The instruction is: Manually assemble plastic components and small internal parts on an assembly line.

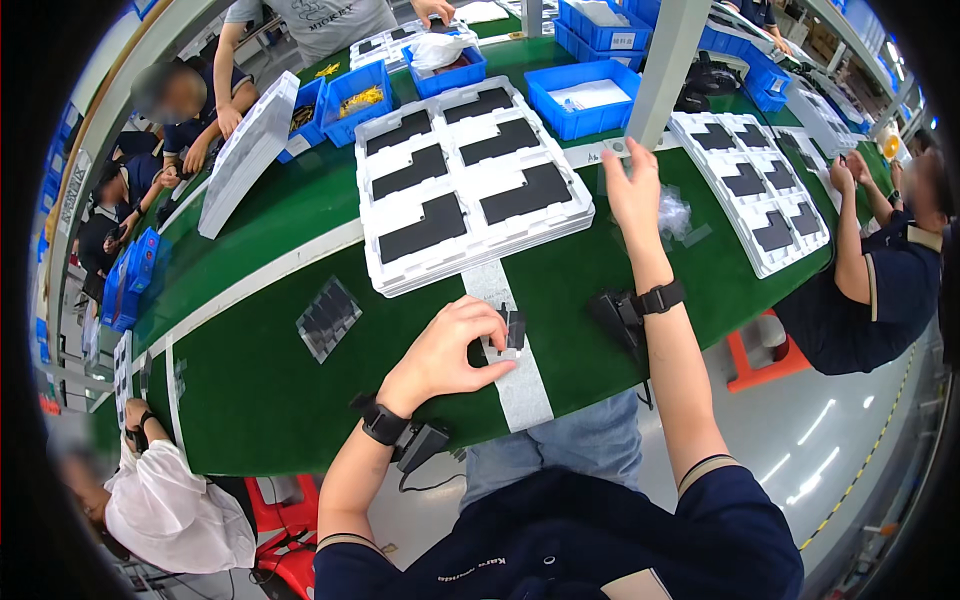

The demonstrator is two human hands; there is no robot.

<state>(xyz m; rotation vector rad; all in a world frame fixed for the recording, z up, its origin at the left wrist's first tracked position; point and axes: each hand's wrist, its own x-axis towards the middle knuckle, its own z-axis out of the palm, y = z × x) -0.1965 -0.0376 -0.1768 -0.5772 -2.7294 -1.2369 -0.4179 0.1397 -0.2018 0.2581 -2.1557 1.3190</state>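
Green mat: covers the bench (290, 390); white strip (520, 380) runs across it from the near edge toward the tray stack.
Small part: dark, flat piece (514, 328) on the white strip, close to the near edge, roughly mid-bench.
Left hand: (450, 350) curled over the small part, thumb and fingers pinching it from the left side; hand narrow, closed on the part. Part's right end sticks out past the fingertips.
Long axis: looks upright in the view, i.e. running near-to-far along the strip; part is small and half covered, so not certain.
Right hand: (632, 185) raised well apart from the part, up toward the far side, just right of the tray stack; fingers loosely spread, nothing clearly held. Clear plastic scrap (676, 212) lies just beside it on the mat.
Nearer hand: left, already on the part; right is far off to the far-right of it.
Tray stack: white trays (470, 180) w/ dark rectangular plates, far of the part along the same strip.
Loose dark panel: (328, 318) on mat, left of the left hand, not touched.
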